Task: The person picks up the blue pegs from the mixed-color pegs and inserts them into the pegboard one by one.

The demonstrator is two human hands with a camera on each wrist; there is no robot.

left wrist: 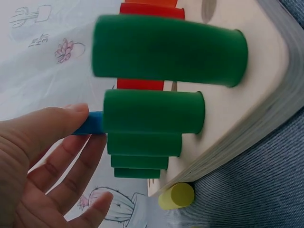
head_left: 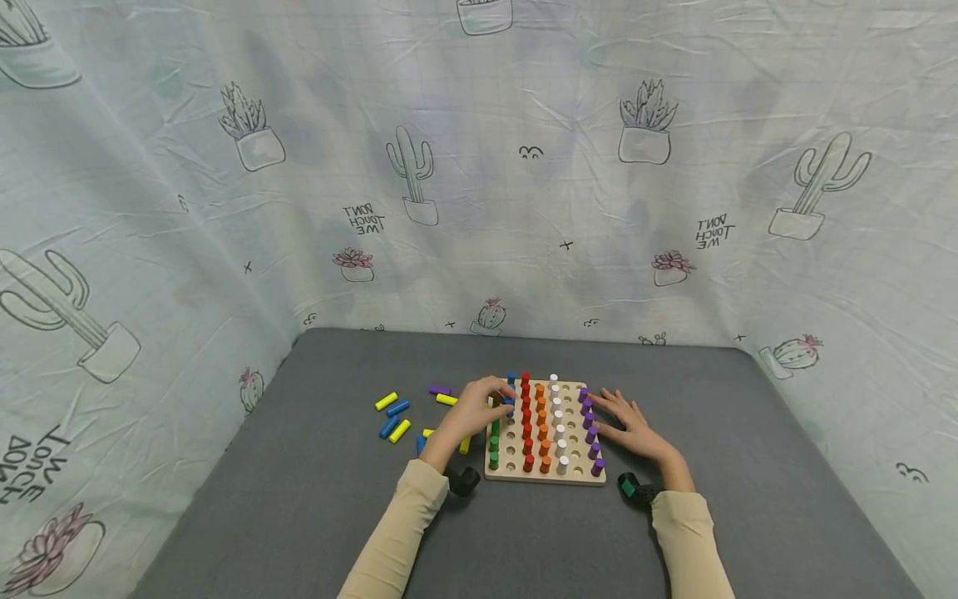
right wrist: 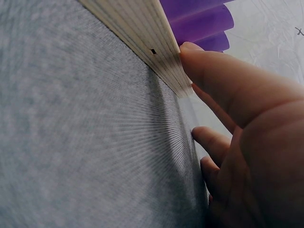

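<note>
A wooden pegboard (head_left: pixel 545 479) holds columns of green pegs (left wrist: pixel 171 50), red pegs (head_left: pixel 527 432), orange pegs (head_left: pixel 544 433), white pegs (head_left: pixel 560 433) and purple pegs (head_left: pixel 590 435). My left hand (head_left: pixel 476 407) reaches over the board's left side. Between thumb and fingers it pinches a blue peg (left wrist: pixel 90 124), whose far end is hidden behind the green pegs in the left wrist view. My right hand (head_left: pixel 636 428) lies at the board's right edge with fingers spread. In the right wrist view its thumb (right wrist: pixel 209 61) touches the board's edge beside the purple pegs.
Loose pegs lie on the grey table (head_left: pixel 299 516) left of the board, among them a yellow peg (head_left: pixel 387 401), a blue peg (head_left: pixel 398 408) and a purple peg (head_left: pixel 440 390). Some are partly hidden by the left arm. A cactus-print curtain (head_left: pixel 464 200) hangs around the table.
</note>
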